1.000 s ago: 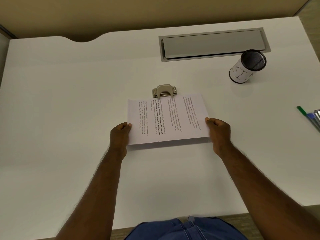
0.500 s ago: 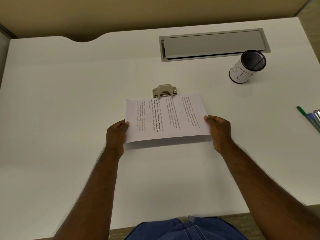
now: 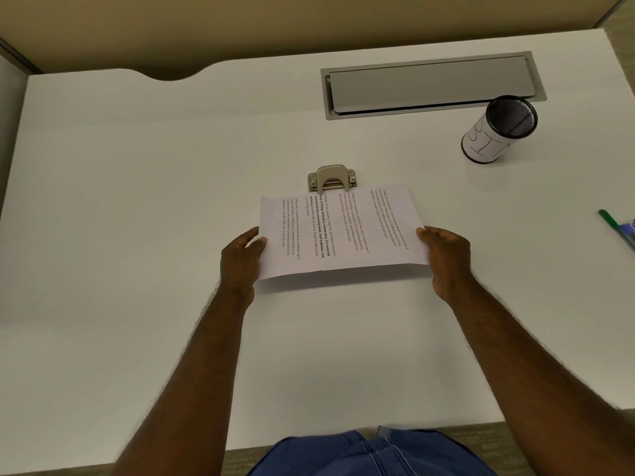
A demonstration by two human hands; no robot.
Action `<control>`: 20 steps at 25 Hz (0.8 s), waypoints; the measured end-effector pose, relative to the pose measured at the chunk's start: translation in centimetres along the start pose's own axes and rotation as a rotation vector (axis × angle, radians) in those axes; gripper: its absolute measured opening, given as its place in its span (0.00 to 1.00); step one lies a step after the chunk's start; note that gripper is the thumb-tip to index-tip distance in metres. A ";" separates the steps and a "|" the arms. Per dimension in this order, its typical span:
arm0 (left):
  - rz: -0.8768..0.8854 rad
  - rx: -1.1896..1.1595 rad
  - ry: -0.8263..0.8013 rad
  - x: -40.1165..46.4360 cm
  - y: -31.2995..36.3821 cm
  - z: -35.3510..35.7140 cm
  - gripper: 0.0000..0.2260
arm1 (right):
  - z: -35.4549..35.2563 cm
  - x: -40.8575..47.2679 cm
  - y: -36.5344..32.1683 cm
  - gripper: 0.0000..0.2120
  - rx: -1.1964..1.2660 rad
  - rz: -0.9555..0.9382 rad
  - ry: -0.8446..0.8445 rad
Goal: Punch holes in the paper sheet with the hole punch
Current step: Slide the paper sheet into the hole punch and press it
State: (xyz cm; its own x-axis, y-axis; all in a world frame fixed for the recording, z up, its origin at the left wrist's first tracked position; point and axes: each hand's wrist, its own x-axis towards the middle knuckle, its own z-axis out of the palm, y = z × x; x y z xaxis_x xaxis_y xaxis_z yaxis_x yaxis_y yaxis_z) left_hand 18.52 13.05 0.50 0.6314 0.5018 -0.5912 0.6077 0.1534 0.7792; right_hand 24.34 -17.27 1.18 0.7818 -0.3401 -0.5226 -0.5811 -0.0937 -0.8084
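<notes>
A printed paper sheet (image 3: 343,231) hangs a little above the white desk (image 3: 137,201), turned sideways so the text lines run away from me. My left hand (image 3: 240,261) pinches its left edge and my right hand (image 3: 445,257) pinches its right edge. The sheet's near edge casts a shadow on the desk. A beige hole punch (image 3: 331,177) sits just beyond the sheet's far edge, and the paper covers the punch's front part. Whether the edge is inside the punch slot is hidden.
A grey cable-tray lid (image 3: 429,85) is set into the desk at the back right. A mesh pen cup (image 3: 498,130) wrapped in white paper stands beside it. Pens (image 3: 618,228) lie at the right edge. A tan partition rises behind the desk.
Both hands have lifted the sheet slightly off the desk; its near edge rose and the left hand shifted a little left. The far edge stays at the punch.
</notes>
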 end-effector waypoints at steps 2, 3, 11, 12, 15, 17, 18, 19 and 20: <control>0.001 -0.008 -0.005 -0.1 0.1 0.4 0.14 | -0.3 0.2 -0.1 0.03 0.004 0.003 0.010; 0.002 -0.011 -0.007 -0.2 0.2 0.6 0.14 | -0.4 0.3 -0.1 0.02 0.006 0.005 0.014; 0.019 0.030 -0.023 0.1 0.4 1.4 0.14 | -0.6 0.7 0.2 0.03 -0.012 -0.016 0.034; 0.026 0.042 -0.021 0.2 0.4 1.5 0.14 | -0.6 0.8 0.2 0.03 -0.020 -0.024 0.032; 0.029 0.086 0.014 0.7 0.2 1.6 0.12 | -0.3 1.1 0.5 0.05 -0.051 -0.042 0.019; 0.017 0.125 0.031 1.0 0.0 1.5 0.11 | 0.0 1.3 0.7 0.06 -0.091 -0.050 0.009; 0.014 0.144 0.033 1.1 -0.2 1.4 0.10 | 0.1 1.4 0.8 0.06 -0.112 -0.053 0.005; 0.014 0.156 0.036 1.3 -0.3 1.3 0.08 | 0.2 1.5 0.9 0.07 -0.130 -0.057 0.003; 0.018 0.164 0.040 1.5 -0.5 1.3 0.07 | 0.4 1.7 1.0 0.07 -0.147 -0.062 0.002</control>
State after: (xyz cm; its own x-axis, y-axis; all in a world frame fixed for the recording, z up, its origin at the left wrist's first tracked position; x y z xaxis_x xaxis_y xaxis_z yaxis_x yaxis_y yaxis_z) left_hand 19.79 12.66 -1.05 0.6251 0.5371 -0.5664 0.6693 0.0046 0.7430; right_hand 25.17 -17.58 -0.57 0.8171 -0.3311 -0.4720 -0.5584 -0.2507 -0.7908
